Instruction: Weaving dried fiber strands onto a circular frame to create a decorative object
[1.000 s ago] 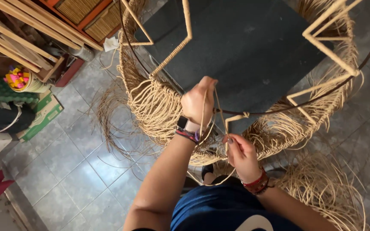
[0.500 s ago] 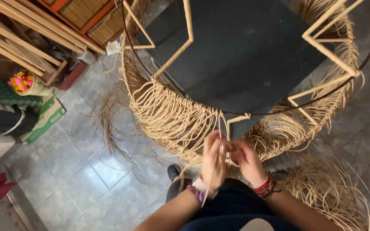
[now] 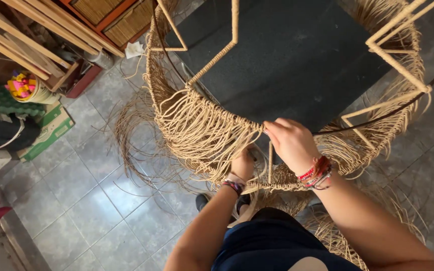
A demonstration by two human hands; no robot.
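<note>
— What does the frame look like?
— A round wire frame (image 3: 297, 60), half-wrapped in tan cord (image 3: 202, 130), standing on the tiled floor (image 3: 81, 200).
— And the hands?
— The right hand (image 3: 292, 143) pinches cord at the rim; the left hand (image 3: 242, 165) is curled below, its grip hidden.

**Half-woven cord frame on a dark mat**

A round metal frame wrapped and strung with tan fibre cord (image 3: 197, 125) stands on a tiled floor over a dark mat, seen from above. Its thin dark upper hoop (image 3: 377, 118) curves across the middle; cord-bound struts rise from it in angular shapes. Close rows of cord hang from the hoop on the near-left side, sagging outward in loose loops, and long free ends trail on the floor. One taut tan strand (image 3: 270, 163) runs straight down from the hoop, apparently to a lower woven rim.
</note>
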